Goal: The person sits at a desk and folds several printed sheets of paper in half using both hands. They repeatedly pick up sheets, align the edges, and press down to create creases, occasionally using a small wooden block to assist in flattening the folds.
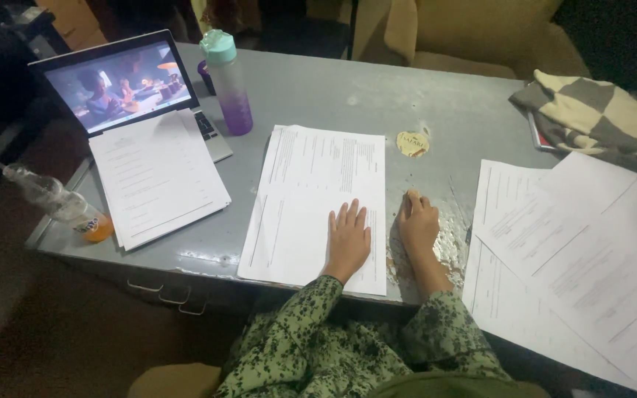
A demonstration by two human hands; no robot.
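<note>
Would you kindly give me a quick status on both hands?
Left hand flat on printed sheets. Right hand curled on bare desk beside them. Nothing held.

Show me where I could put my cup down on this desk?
Bare grey desk lies behind the middle papers, between the purple bottle and the checked cloth. A narrower strip runs between the laptop's papers and the middle papers. The right side is crowded with overlapping sheets.

Both arms at the lower centre of the frame wear long sleeves [311, 324] of pale green fabric speckled with small dark dots, loose and gathered at the cuffs. The left hand [348, 237] and right hand [417, 221] are bare, without rings.
</note>
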